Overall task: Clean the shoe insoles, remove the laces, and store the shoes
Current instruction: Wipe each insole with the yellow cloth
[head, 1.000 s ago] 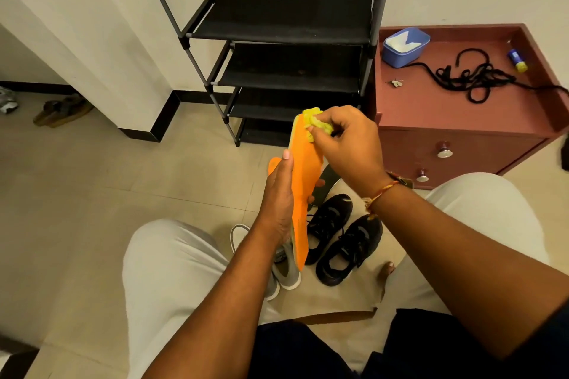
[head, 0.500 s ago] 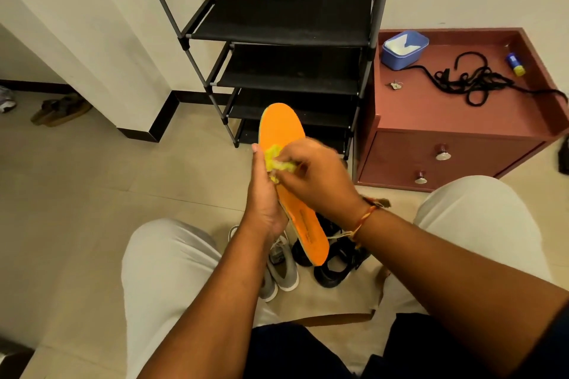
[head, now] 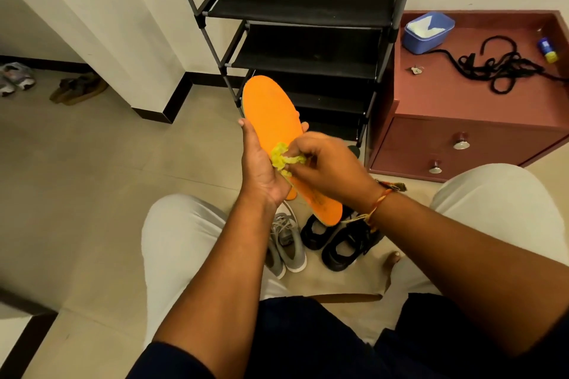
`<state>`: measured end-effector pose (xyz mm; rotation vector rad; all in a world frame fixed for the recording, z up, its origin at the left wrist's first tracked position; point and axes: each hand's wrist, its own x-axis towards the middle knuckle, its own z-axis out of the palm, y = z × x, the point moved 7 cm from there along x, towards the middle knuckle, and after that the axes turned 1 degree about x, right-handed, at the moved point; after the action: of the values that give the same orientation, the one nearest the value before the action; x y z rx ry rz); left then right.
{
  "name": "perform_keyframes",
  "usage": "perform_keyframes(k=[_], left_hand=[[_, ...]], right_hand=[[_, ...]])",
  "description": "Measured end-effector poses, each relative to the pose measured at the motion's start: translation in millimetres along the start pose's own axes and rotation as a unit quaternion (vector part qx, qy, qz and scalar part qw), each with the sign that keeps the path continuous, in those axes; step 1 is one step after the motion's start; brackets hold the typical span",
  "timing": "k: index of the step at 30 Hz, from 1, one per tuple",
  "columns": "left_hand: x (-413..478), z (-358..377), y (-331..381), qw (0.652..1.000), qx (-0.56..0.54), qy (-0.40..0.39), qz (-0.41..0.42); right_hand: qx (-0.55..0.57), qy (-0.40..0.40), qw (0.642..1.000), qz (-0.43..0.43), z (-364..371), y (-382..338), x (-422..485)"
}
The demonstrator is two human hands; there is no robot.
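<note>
Orange foam insole [head: 272, 114], long and flat, is held at chest height between the knees. Its toe end points away toward the black metal-and-fabric shoe rack [head: 308, 3].

The left hand [head: 261, 169] wraps the insole's middle from behind, with the thumb on the left edge and fingertips curled over the right edge. The right hand [head: 332, 169] pinches a crumpled yellow-green cloth [head: 281, 158] and presses it onto the orange face, just beside the left palm.

This looks like the wiping step. Foam bends, so the left hand should back the spot where the cloth presses. Strokes should run lengthwise from heel to toe, and the grip should then shift so the band under the fingers also gets cleaned. A sliver of orange below the left hand may be a second insole, though I cannot tell.

The insole's toe tip lies near the rack's front post, so long strokes should stop short of it. Directly below, grey mesh sneakers [head: 288, 240] and black shoes [head: 335, 240] stand side by side on the beige tiled floor [head: 123, 178], which is open to the left.

On the right, the maroon cabinet's rimmed tabletop [head: 446, 101] carries loose black laces [head: 498, 71] and a blue plastic tub [head: 428, 32]. Its near part is bare.
</note>
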<state>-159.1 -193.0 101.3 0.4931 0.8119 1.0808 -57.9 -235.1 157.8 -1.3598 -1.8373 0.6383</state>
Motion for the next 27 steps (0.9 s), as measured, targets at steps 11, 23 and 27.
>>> perform_keyframes(k=[11,23,27], left_hand=[[15,-28,38,0.991,-0.082,0.054,0.089],[7,-54,70,0.969,-0.17,0.129,0.123],[1,-56,65,0.971,-0.144,0.148,0.119]], right_hand=[[-0.038,-0.089,0.995,0.014,7,6,-5],[-0.075,-0.163,0.982,0.055,3,18,-12],[-0.125,-0.095,0.977,0.144,-17,49,-10]])
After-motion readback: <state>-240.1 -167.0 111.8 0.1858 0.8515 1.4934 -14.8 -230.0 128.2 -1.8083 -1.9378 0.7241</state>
